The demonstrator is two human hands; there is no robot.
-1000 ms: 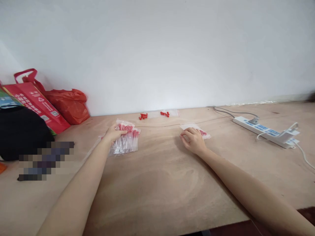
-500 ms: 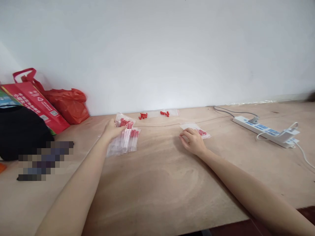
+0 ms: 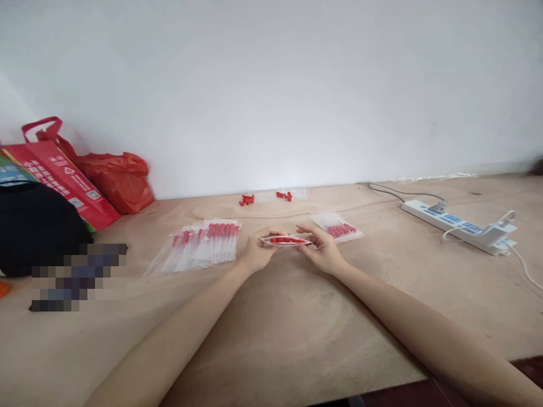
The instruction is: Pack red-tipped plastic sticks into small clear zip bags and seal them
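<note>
Between my two hands is a clear plastic bag with several red pieces in it, seen nearly edge-on. My left hand is closed on its left end, and my right hand grips its right end. To the left of my left hand lie overlapping clear bags, each with red-tipped pieces inside. Just beyond my right hand, another clear bag with several red pieces rests flat on the table.
Near the wall lie a small pile of red pieces and a flat clear bag with red pieces. A white power strip with cords is at the right. Red bags and a black item stand at the left.
My left hand has moved right from the bags on the left, bringing one bag to the middle. My right hand has shifted slightly left and now grips that bag too.
</note>
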